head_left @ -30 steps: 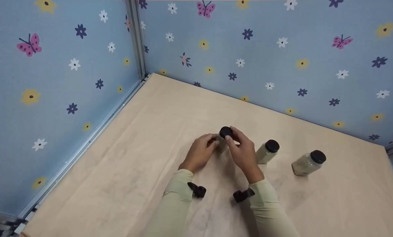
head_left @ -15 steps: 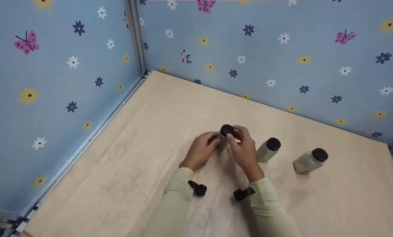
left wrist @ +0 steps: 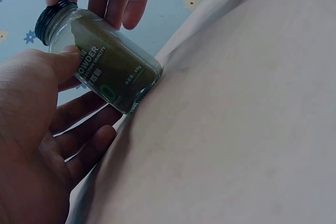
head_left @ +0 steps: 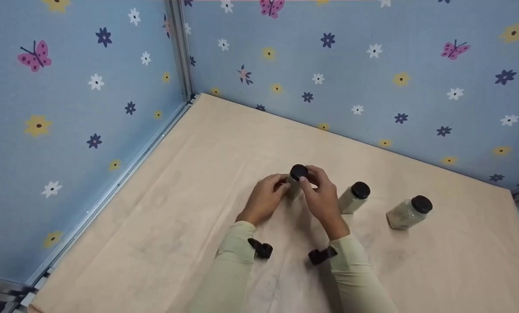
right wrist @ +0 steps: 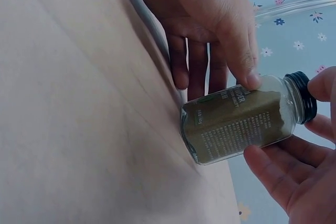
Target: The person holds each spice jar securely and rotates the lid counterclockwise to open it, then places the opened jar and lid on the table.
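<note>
Now gripping the clear glass jar of olive-brown powder [left wrist: 118,59] with the left hand [head_left: 263,198], pinching its round black lid [head_left: 299,172] with the right hand [head_left: 322,198], holding it lengthwise upright between both, short of the surface's far edge [head_left: 281,116].

White lettering [left wrist: 90,62] on the black-capped, clear glass jar of greenish-brown powder [left wrist: 131,56] partly shows, reading "OWDER", "ECTION QUALITY" and "40g"; rows of small print [right wrist: 231,132] are illegible.
</note>
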### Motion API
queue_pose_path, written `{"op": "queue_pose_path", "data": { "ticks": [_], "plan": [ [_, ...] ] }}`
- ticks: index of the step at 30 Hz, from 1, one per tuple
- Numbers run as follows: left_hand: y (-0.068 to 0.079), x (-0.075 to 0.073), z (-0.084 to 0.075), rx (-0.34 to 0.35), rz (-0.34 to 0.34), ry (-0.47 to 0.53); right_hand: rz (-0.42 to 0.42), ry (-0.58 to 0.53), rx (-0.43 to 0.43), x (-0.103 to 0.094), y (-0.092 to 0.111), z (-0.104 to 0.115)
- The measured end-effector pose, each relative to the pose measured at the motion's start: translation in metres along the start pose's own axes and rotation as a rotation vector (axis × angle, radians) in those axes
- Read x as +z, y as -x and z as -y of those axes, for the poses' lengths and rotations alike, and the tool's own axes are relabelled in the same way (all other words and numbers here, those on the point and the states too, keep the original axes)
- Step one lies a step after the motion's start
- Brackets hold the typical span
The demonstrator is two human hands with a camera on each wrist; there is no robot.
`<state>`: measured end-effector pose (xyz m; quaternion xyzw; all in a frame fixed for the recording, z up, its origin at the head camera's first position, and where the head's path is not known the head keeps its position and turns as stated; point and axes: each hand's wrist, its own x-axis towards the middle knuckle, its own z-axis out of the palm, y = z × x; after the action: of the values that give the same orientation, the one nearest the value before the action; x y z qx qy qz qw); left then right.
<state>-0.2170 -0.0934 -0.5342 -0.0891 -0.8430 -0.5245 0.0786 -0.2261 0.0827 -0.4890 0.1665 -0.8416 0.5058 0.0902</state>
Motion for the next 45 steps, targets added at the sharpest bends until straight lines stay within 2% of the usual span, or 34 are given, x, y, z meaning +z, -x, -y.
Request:
{"op": "queue_pose_path", "data": {
  "ticks": [21,28,45],
  "plan": [
    [0.0006,0.0004,0.0011,-0.009,0.015,0.014,0.009,0.019,0.018,0.0008,-0.0006,0.0],
    [0.001,0.0007,0.0021,0.004,-0.005,0.014,0.021,0.03,0.022,0.0015,-0.0001,-0.0016],
    [-0.0002,-0.0001,0.002,-0.003,0.011,0.003,-0.004,-0.02,0.019,0.002,0.0,0.0003]
  ]
}}
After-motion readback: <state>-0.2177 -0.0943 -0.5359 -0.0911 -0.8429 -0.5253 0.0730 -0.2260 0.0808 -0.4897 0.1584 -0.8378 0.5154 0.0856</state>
